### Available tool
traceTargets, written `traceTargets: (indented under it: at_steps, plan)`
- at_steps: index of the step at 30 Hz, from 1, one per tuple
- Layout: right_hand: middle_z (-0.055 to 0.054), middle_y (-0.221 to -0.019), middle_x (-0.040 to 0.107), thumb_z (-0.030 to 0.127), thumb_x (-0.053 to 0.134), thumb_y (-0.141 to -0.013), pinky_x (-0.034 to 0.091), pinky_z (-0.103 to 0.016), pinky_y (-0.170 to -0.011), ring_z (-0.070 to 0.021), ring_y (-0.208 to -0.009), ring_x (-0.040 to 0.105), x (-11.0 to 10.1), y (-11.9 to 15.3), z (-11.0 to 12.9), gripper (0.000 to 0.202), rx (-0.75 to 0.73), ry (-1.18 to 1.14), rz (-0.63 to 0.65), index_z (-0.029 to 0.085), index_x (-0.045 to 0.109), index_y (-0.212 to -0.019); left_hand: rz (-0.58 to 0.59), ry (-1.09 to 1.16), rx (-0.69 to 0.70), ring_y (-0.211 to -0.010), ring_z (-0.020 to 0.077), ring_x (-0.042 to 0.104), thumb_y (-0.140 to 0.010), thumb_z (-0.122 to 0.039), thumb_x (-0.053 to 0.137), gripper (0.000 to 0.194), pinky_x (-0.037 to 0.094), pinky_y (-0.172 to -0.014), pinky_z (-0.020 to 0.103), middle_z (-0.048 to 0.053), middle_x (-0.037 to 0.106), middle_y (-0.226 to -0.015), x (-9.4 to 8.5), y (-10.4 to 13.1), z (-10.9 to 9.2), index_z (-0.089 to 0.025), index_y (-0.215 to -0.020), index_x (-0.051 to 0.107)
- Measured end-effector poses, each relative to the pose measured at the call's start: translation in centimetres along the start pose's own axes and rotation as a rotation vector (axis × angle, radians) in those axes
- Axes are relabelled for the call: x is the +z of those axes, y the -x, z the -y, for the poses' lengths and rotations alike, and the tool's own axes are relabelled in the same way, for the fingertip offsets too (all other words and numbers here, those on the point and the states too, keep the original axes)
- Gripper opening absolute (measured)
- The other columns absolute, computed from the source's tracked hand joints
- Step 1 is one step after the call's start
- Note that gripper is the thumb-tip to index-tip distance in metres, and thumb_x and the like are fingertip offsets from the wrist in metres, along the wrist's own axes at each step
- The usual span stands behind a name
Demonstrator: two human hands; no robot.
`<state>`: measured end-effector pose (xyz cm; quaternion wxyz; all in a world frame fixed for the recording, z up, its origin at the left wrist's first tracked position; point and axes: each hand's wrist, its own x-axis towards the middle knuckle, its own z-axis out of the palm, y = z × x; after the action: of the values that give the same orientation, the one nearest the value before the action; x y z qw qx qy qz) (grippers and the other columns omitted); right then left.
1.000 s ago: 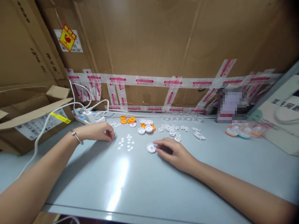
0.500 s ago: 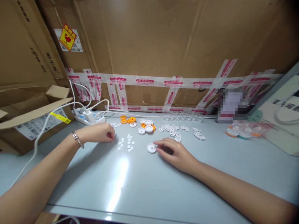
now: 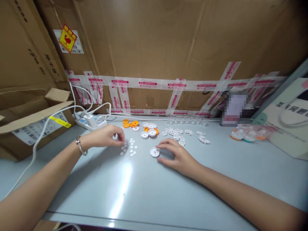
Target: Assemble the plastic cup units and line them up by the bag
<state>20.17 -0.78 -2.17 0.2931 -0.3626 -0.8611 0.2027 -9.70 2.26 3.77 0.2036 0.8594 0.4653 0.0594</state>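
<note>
Reaching in from one side, the left hand [image 3: 106, 136] is held low over the small white discs [image 3: 131, 151], its thumb and forefinger brought close together; whether a disc is pinched cannot be told, as the tips are small and the discs beneath are partly covered. The right hand [image 3: 180, 156] is spread, thumb and fingers parted beside the white round part [image 3: 154, 152], which lies flat on the table [image 3: 149, 192]. The forefinger appears to be touching its edge, perhaps so that it is steadied; the thumb is placed near the lower edge. The discs are laid out singly, probably so that each can be taken by fingertips alone. Orange rings [image 3: 135, 123], white wheels [image 3: 150, 132] and lattice pieces [image 3: 178, 137] are grouped mostly by kind, seemingly for easy reach. Some rings are overlapped by wheels, so they cannot be counted surely. The clear cups [image 3: 184, 121] are faint against the box [image 3: 154, 41], and an upright object [image 3: 234, 109] is obscured by pixelation
</note>
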Motion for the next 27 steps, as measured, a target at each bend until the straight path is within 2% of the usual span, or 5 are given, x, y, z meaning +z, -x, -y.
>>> traceTargets:
  at_steps: [6, 12, 16, 22, 27]
  plan:
    - [-0.006, -0.103, 0.064, 0.024, 0.059, -0.079, 0.043, -0.034, -0.087, -0.0188, -0.098, 0.056, 0.7, -0.5, 0.2, 0.025, 0.002, -0.027, 0.018, 0.021, 0.060, -0.104, -0.033, 0.279, 0.226, -0.073, 0.0106, 0.058, -0.076, -0.023, 0.058, 0.009, 0.045, -0.071, 0.020, 0.001, 0.067, -0.079, 4.0, -1.7, -4.7, -0.015, -0.077, 0.064]
    - [-0.005, -0.101, 0.065, 0.024, 0.059, -0.080, 0.045, -0.033, -0.084, -0.0179, -0.093, 0.058, 1.1, -0.7, 0.5, 0.024, 0.003, -0.054, 0.020, 0.020, 0.059, -0.104, -0.158, 0.456, 0.180, -0.071, 0.0109, 0.057, -0.077, -0.023, 0.058, 0.011, 0.044, -0.067, 0.021, 0.002, 0.063, -0.077, 7.7, -3.7, -5.7, -0.013, -0.078, 0.063]
    - [-0.005, -0.103, 0.065, 0.024, 0.060, -0.079, 0.044, -0.033, -0.086, -0.0183, -0.096, 0.058, 1.2, -0.6, 0.3, 0.027, 0.028, -0.078, 0.006, 0.020, 0.057, -0.105, -0.204, 0.467, 0.154, -0.071, 0.0107, 0.054, -0.077, -0.024, 0.059, 0.011, 0.042, -0.066, 0.021, 0.001, 0.061, -0.077, 8.0, -4.0, -5.5, -0.014, -0.076, 0.063]
    - [-0.005, -0.100, 0.064, 0.024, 0.061, -0.077, 0.045, -0.033, -0.085, -0.0177, -0.093, 0.059, 1.4, -0.4, 0.0, 0.028, 0.053, -0.110, 0.000, 0.019, 0.055, -0.104, -0.288, 0.449, 0.241, -0.090, 0.0147, 0.054, -0.076, -0.023, 0.062, 0.008, 0.040, -0.084, 0.027, 0.003, 0.057, -0.089, 7.7, -4.2, -5.5, -0.016, -0.073, 0.064]
    - [-0.004, -0.096, 0.064, 0.025, 0.061, -0.077, 0.045, -0.031, -0.082, -0.0171, -0.090, 0.059, 1.4, -0.5, 0.1, 0.022, 0.074, -0.120, 0.008, 0.019, 0.056, -0.098, -0.270, 0.450, 0.141, -0.096, 0.0180, 0.053, -0.074, -0.024, 0.063, 0.009, 0.038, -0.089, 0.033, 0.004, 0.057, -0.095, 7.8, -4.3, -5.4, -0.016, -0.071, 0.065]
